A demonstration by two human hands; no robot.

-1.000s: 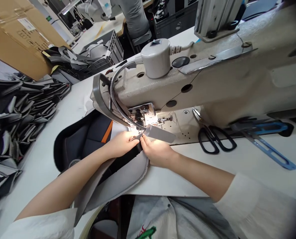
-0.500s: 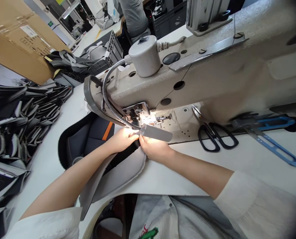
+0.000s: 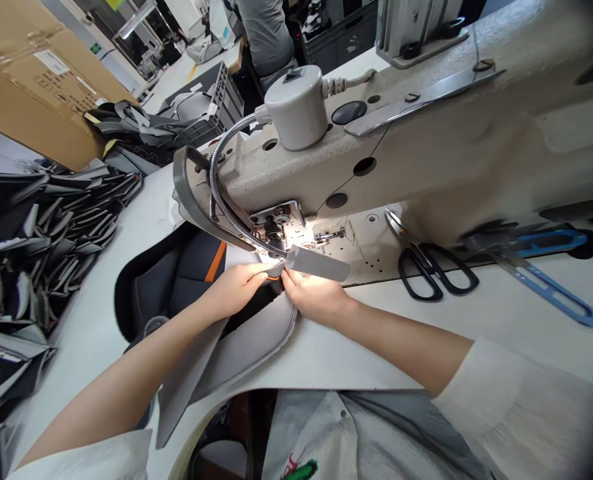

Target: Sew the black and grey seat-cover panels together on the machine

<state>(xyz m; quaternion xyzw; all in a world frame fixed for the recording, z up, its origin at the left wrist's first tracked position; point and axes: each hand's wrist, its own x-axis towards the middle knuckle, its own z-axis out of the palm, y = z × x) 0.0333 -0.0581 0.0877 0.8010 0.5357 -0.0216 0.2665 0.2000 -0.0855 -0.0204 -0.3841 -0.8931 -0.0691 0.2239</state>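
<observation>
The left hand (image 3: pixel 234 290) and the right hand (image 3: pixel 316 300) are pinching a grey fabric strip (image 3: pixel 319 262) at the edge of a padded black-and-grey cover (image 3: pixel 246 347), which is lying on the white table (image 3: pixel 376 340) just under the needle of the sewing machine (image 3: pixel 376 147). Farther back, a grey plastic crate (image 3: pixel 226 90) is holding grey pieces (image 3: pixel 189 107), and it is standing near a cardboard box (image 3: pixel 41 73).

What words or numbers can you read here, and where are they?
White label on the cardboard box: too small to read.
Green sign far back in the room: too small to read.
Green and red print on the person's shirt: cut off at the picture's edge, cannot be read.
No word, brand or number can be read.
</observation>
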